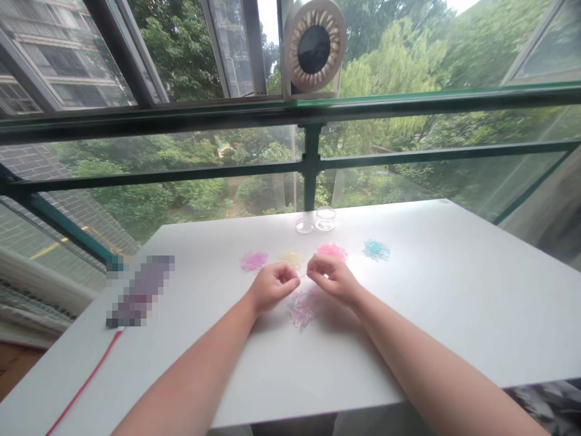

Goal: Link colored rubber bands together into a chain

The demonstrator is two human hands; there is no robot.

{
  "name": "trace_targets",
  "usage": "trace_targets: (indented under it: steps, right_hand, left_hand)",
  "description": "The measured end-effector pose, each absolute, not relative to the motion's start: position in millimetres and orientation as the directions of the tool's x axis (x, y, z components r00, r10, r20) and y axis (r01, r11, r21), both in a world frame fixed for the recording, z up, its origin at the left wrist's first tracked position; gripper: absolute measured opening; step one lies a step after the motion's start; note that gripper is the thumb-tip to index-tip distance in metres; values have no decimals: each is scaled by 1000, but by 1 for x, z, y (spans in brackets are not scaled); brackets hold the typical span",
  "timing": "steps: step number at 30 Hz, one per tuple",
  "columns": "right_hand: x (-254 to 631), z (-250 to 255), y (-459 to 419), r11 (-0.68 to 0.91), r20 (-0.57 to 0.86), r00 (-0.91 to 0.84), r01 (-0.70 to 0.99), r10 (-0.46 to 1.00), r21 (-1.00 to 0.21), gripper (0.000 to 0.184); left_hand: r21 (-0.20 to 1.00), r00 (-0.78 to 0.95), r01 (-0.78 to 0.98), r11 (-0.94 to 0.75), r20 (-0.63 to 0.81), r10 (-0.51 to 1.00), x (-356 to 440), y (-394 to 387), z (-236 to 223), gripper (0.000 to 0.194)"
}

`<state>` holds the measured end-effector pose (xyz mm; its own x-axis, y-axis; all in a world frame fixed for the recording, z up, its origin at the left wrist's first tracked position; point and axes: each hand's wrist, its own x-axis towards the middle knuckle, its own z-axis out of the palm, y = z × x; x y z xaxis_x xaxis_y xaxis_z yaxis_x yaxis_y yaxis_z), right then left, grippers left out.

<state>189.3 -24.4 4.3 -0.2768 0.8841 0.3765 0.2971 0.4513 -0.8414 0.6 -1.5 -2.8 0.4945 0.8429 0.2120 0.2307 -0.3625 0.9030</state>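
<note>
My left hand (274, 286) and my right hand (333, 278) are close together over the middle of the white table (436, 290), fingertips pinched. Between them stretches a thin pale strand (303, 276), which looks like a small rubber band. Just below the hands lies a mixed pile of small rubber bands (303, 310), mostly pink and purple. Beyond the hands sit separate piles: purple bands (254, 261), yellow bands (290, 259), pink bands (332, 251) and blue bands (376, 249). My right hand partly covers the pink pile.
Near the table's far edge stand a clear round container (325, 219) and a low clear round dish or lid (304, 226). A blurred-out flat object (143, 290) lies at left, with a red cable (86, 383) running from it. Green railings (311, 163) and windows border the table.
</note>
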Motion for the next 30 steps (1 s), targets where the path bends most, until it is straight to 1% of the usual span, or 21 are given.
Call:
trace_targets:
  steps: [5, 11, 14, 16, 18, 19, 20, 21, 22, 23, 27, 30]
  right_hand:
    - [194, 5, -18, 446, 400, -211, 261, 892, -856, 8]
    - [204, 5, -12, 420, 415, -70, 124, 907, -899, 12]
    - [206, 6, -11, 415, 415, -27, 118, 909, -902, 12]
    - [210, 6, -9, 423, 432, 44, 138, 901, -896, 12]
    - [220, 7, -5, 429, 459, 148, 198, 876, -881, 14]
    - [228, 6, -3, 420, 474, 201, 259, 857, -870, 14]
    - [237, 6, -1, 389, 481, 230, 351, 846, -852, 15]
    - [248, 6, 1, 329, 472, 221, 473, 854, -817, 15]
    - [260, 6, 3, 242, 456, 216, 616, 863, -750, 16]
    - [274, 6, 4, 137, 429, 217, 742, 877, -657, 19]
    - [324, 6, 8, -50, 372, 288, 844, 883, -534, 25]
    - [348, 10, 12, -128, 323, 274, 904, 906, -408, 26]
  left_hand:
    - [896, 484, 227, -382, 236, 842, -3, 1, -4, 16]
    - [915, 469, 220, -338, 204, 859, -3, 3, -4, 18]
    - [916, 474, 217, -338, 204, 857, -3, 4, -4, 18]
    - [909, 474, 225, -351, 212, 855, -4, 5, -4, 18]
    - [902, 466, 244, -356, 212, 859, -5, 7, -4, 18]
    - [900, 460, 256, -353, 208, 863, -6, 8, -4, 18]
    - [898, 454, 267, -350, 203, 868, -7, 9, -4, 19]
    - [896, 450, 278, -346, 197, 871, -7, 10, -4, 19]
    - [894, 451, 286, -344, 191, 872, -7, 10, -4, 20]
    - [892, 454, 292, -346, 189, 871, -7, 11, -5, 20]
    - [880, 481, 315, -357, 177, 859, -4, 11, -6, 20]
    - [868, 495, 344, -359, 157, 855, -2, 10, -5, 20]
